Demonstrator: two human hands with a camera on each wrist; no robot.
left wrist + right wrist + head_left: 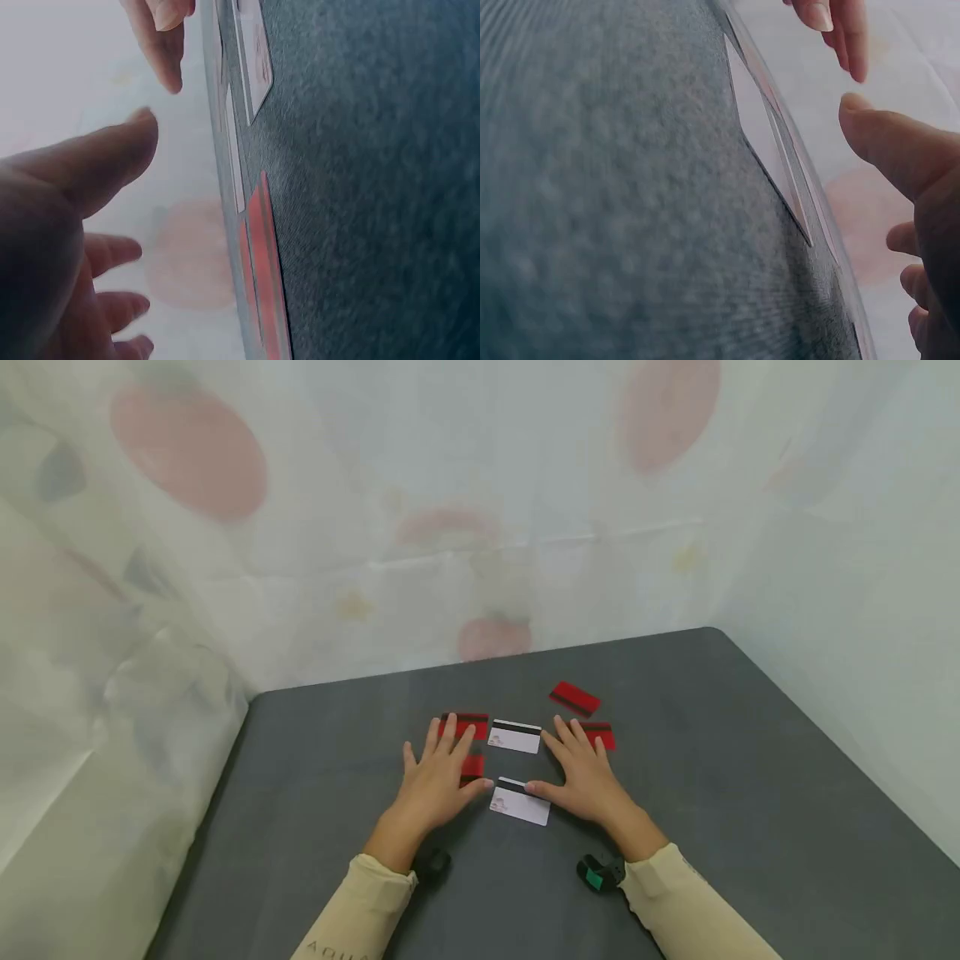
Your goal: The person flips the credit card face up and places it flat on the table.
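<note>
Two white cards [513, 741], cropped sleeve lettering [339, 952]

Lowest red card [473, 765] partly hidden

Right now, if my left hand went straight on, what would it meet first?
Probably the printed backdrop beyond the table: your left hand seems to hover above two red cards, though its exact height and tilt are unclear.
</note>
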